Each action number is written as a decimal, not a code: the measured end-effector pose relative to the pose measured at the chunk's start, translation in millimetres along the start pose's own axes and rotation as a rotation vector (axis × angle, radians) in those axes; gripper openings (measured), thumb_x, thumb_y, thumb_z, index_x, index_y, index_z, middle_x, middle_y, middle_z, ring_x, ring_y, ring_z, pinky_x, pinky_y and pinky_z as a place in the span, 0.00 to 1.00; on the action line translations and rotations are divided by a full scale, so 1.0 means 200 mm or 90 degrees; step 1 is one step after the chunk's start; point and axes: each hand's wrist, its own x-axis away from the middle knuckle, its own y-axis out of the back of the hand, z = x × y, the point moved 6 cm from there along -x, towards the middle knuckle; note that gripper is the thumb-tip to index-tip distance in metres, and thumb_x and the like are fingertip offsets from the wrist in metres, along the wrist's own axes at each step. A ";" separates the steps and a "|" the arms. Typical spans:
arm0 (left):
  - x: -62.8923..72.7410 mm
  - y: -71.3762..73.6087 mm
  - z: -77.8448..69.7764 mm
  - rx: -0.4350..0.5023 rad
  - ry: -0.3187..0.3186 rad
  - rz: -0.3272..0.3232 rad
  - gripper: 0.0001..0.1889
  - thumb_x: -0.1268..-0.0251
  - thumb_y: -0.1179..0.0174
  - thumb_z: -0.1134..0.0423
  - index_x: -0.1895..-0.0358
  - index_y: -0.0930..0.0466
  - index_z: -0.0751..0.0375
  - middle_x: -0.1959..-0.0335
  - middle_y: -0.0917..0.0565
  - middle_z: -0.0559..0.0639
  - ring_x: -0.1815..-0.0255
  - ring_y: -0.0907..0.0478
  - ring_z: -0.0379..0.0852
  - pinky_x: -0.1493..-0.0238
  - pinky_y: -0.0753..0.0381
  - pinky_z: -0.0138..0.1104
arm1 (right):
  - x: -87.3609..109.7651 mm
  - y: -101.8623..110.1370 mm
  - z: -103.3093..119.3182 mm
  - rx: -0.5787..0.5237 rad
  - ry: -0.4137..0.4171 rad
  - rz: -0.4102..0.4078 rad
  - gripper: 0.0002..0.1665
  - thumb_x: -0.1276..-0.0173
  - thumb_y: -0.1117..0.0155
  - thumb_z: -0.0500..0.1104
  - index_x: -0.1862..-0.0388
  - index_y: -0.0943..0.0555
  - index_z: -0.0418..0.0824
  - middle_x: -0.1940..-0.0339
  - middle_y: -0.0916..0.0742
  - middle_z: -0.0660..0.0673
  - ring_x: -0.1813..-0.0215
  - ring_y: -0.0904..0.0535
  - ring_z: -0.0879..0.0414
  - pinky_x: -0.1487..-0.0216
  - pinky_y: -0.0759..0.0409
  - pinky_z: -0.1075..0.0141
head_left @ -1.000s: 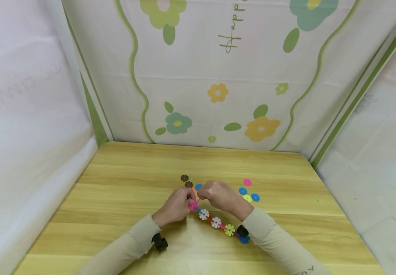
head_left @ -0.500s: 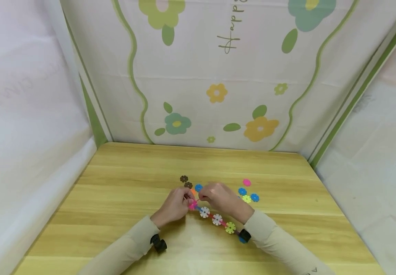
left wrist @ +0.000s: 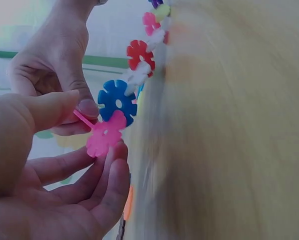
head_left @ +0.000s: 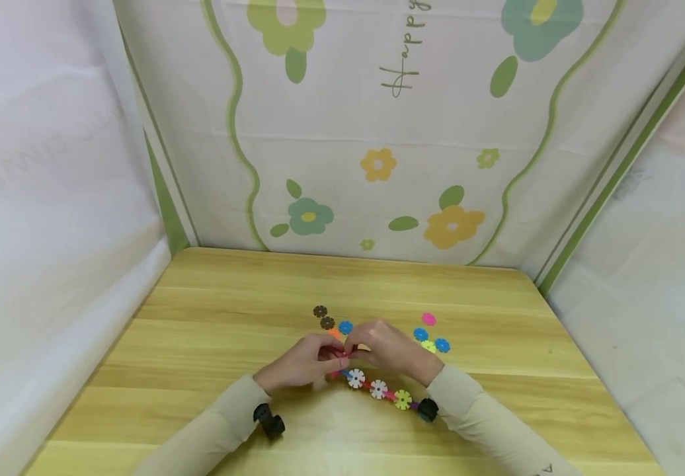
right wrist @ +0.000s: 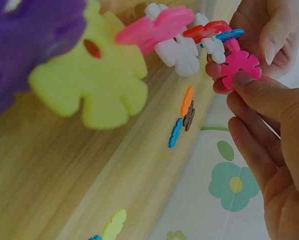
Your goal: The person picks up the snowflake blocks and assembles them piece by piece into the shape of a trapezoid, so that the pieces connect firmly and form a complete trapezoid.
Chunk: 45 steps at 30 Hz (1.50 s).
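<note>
A chain of slotted plastic snowflake discs runs from my hands towards my right wrist, with a white disc point(head_left: 356, 378), another white one and a yellow disc point(head_left: 402, 399) showing. At its near end a blue disc point(left wrist: 117, 102) joins a pink disc point(left wrist: 105, 134). My left hand point(head_left: 301, 360) holds this pink end disc between thumb and fingers. A second pink disc point(right wrist: 241, 67), edge-on in the left wrist view, is pinched by my right hand point(head_left: 387, 347) against the first. Fingers hide where the two pink discs meet in the head view.
Beyond my hands lie two brown discs point(head_left: 327, 322), an orange disc point(head_left: 334, 333) and a blue disc point(head_left: 346, 327). Farther right are a loose pink disc point(head_left: 428, 319), blue discs point(head_left: 442, 345) and a yellow-green disc point(head_left: 428, 346). A patterned cloth wall point(head_left: 342, 198) stands behind the wooden table point(head_left: 229, 291).
My hands have come together, the left fingers and thumb now reaching the right fingertips. The pink discs are mostly covered in the head view, and the chain sits slightly lower there.
</note>
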 end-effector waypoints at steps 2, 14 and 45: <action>0.00 -0.01 0.01 0.014 0.005 0.008 0.16 0.20 0.38 0.56 0.41 0.16 0.62 0.52 0.12 0.52 0.53 0.17 0.46 0.53 0.17 0.29 | -0.01 -0.01 0.01 -0.014 0.004 0.007 0.03 0.30 0.26 0.37 0.60 0.09 0.41 0.60 0.06 0.48 0.57 0.10 0.62 0.53 0.11 0.69; 0.06 0.01 0.06 0.053 0.027 0.015 0.16 0.20 0.38 0.58 0.42 0.16 0.66 0.52 0.12 0.53 0.52 0.17 0.45 0.52 0.17 0.29 | -0.04 -0.01 -0.07 -0.015 -0.078 0.091 0.09 0.30 0.25 0.37 0.53 0.11 0.38 0.54 0.08 0.44 0.52 0.11 0.53 0.49 0.11 0.61; 0.08 0.06 0.04 0.056 0.014 -0.009 0.16 0.21 0.38 0.59 0.41 0.16 0.67 0.51 0.12 0.53 0.50 0.17 0.47 0.51 0.17 0.27 | -0.26 -0.17 -0.32 -0.033 -0.224 0.171 0.11 0.30 0.24 0.40 0.50 0.11 0.40 0.54 0.08 0.48 0.55 0.12 0.59 0.53 0.16 0.73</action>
